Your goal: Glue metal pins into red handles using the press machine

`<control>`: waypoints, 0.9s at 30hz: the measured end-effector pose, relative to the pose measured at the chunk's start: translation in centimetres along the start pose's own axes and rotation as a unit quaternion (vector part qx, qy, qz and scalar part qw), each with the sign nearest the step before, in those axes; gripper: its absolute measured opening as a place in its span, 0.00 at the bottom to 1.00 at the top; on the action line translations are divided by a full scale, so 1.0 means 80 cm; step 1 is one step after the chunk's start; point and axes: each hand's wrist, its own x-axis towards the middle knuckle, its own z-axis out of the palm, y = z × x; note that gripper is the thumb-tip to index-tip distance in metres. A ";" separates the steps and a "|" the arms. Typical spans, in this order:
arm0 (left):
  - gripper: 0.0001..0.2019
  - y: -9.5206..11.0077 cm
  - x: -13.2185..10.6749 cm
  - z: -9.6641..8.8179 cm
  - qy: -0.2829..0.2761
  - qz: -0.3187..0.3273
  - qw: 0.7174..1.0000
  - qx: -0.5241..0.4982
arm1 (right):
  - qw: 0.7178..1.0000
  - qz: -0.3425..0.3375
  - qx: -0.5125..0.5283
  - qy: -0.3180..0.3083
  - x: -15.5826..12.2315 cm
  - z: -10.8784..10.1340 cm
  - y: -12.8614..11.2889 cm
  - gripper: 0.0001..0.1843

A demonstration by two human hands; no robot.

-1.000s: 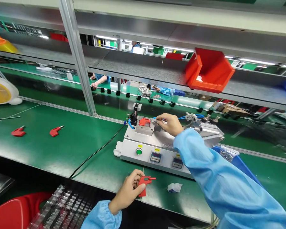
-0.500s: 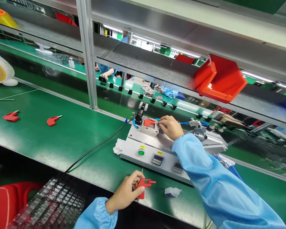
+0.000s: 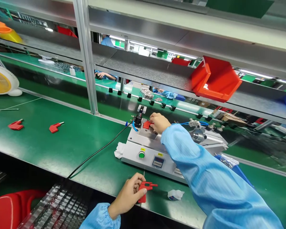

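The right hand [image 3: 158, 122] has shifted leftward — a red part [image 3: 146, 124] in the metal fixture [image 3: 147, 134] is now at its fingertips, so work seems centred there; whether gripped, I cannot tell. The left hand [image 3: 129, 194] grasps another red pistol-shaped part [image 3: 148, 188].

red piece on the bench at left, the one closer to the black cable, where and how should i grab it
Likely by its broad red body, coming straight down from above: the piece lies flat and uncovered on the green bench, and the thin silvery pin at one end looks a poorer hold.
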 end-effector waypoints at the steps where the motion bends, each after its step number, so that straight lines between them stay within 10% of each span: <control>1: 0.14 0.000 0.000 0.000 -0.001 0.002 1.000 0.003 | 1.000 0.000 0.001 0.006 0.001 -0.005 0.000 0.05; 9: 0.22 0.000 0.001 0.000 0.018 -0.011 1.000 -0.023 | 0.985 0.016 0.109 0.131 -0.109 -0.053 0.042 0.08; 16: 0.16 0.091 0.040 -0.030 0.067 0.103 0.988 0.089 | 0.980 0.070 0.152 0.106 -0.242 0.009 0.071 0.12; 22: 0.09 0.225 0.155 -0.042 0.161 0.260 0.884 0.354 | 0.956 0.109 0.186 0.200 -0.282 0.021 0.068 0.20; 27: 0.11 0.252 0.221 -0.043 0.152 0.191 0.774 0.585 | 0.898 0.200 0.216 0.327 -0.353 0.030 0.044 0.20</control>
